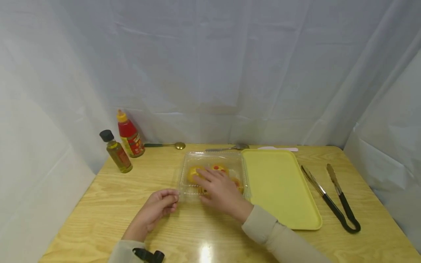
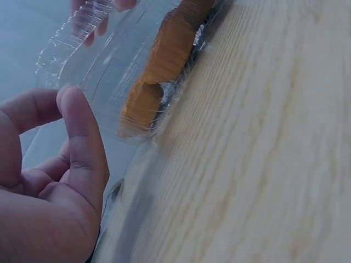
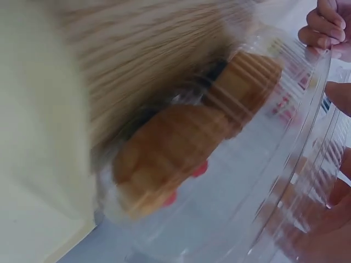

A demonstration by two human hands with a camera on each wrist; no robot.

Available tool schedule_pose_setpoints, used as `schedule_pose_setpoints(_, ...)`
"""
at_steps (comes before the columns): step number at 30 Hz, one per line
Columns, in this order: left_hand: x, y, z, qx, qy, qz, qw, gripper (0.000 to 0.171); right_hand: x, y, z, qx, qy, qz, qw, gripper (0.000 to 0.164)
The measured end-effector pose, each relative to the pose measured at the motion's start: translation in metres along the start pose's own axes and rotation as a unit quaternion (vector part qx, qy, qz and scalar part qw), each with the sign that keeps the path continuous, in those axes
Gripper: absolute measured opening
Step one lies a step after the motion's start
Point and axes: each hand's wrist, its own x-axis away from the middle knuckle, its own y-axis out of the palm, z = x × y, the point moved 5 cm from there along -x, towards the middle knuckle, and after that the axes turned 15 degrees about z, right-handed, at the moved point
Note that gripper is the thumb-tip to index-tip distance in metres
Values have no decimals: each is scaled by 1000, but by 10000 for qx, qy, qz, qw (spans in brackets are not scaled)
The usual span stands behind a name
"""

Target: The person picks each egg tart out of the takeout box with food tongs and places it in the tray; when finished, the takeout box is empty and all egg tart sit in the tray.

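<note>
A clear plastic clamshell container stands on the table with several yellow-orange buns inside, some with red dots on top. My left hand is at its near left corner. In the left wrist view the thumb and forefinger pinch the plastic edge. Over the lid lies my right hand, its fingers spread and fairly straight across the top. The right wrist view shows the buns through the clear wall, with the right fingers along the lid side. It is partly blurred.
A yellow tray lies right of the container, with black-handled tongs beyond it. Along the back edge are a spoon, a fork and a pink-handled utensil. A red sauce bottle and an oil bottle stand at left.
</note>
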Motion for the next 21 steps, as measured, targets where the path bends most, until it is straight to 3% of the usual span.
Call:
schedule_pose_setpoints(7, 0, 6, 1, 27, -200, 269, 9994, 19, 15, -8, 10, 13, 34, 160, 9999, 61)
schedule_pose_setpoints(11, -1, 7, 3, 42, -203, 238, 9995, 16, 17, -13, 12, -45, 10, 349, 9994, 59)
schedule_pose_setpoints(21, 0, 4, 4, -91, -31, 158, 9998, 14, 36, -27, 33, 62, 34, 117, 9999, 59)
